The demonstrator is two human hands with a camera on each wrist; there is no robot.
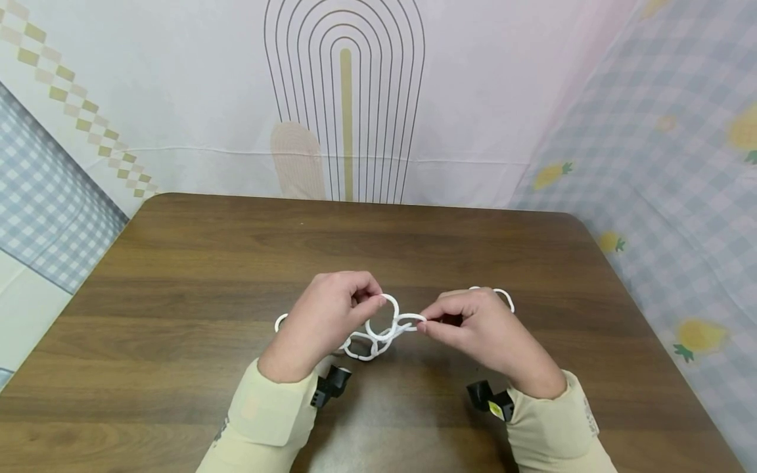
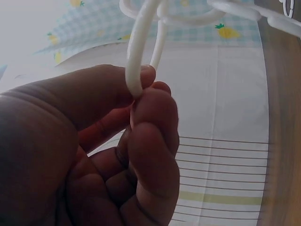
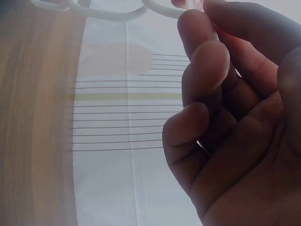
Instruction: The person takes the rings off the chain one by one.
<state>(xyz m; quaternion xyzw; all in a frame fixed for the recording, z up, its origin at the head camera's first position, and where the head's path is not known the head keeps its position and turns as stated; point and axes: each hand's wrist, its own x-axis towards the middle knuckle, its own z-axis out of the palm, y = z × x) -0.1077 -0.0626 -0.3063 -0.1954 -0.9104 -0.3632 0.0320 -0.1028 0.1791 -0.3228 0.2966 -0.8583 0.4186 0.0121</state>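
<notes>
Between thumb and fingertips, my left hand (image 1: 328,315) pinches a white plastic ring (image 1: 397,309), which stands upright; the left wrist view shows this ring (image 2: 135,52) close up. My right hand (image 1: 487,328) pinches the near end of another white ring (image 1: 411,316) just to the right of it. The two rings touch or cross where they meet; whether they are linked is unclear. More white rings (image 1: 359,358) hang together below them as a chain. In the right wrist view a ring (image 3: 162,8) runs up to the fingertips, partly cut off by the frame's top.
One white ring (image 1: 279,320) peeks out behind the left hand, and others (image 1: 510,299) behind the right. Beneath everything lies a brown wooden table (image 1: 378,249). Patterned cloths (image 1: 473,98) hang along its far edge and sides. Black devices (image 1: 331,386) sit at both wrists.
</notes>
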